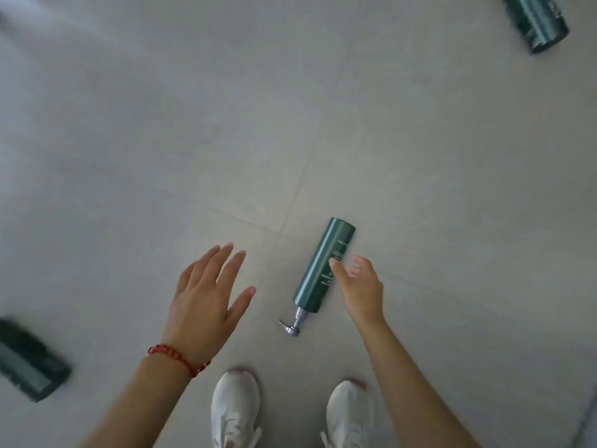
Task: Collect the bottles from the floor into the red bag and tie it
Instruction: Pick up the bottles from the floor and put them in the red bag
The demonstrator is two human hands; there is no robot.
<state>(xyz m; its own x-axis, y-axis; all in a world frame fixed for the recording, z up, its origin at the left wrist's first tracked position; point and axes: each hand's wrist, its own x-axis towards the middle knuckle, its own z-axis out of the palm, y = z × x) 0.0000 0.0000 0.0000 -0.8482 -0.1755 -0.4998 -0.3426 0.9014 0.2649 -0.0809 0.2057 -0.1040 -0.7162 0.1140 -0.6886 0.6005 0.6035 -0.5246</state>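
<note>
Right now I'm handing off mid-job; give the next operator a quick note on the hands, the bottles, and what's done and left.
Left hand: open, empty, spread above the floor.
Right hand: open, empty, beside the pump bottle, fingers near its side; contact unclear.
Pump bottle lies on its side ahead of the shoes.
Second green bottle at far left, third at top right, both blurred.
Red bag is not in view.
Done: nothing visibly collected.
Left: pick up all three, bag them, tie the bag.

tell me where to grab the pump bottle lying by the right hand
Grip the pump bottle round the middle of its smooth green body, from above with the right hand. It lies flat with the body fully exposed; the thin silver pump near the shoes is a poor hold.
</note>
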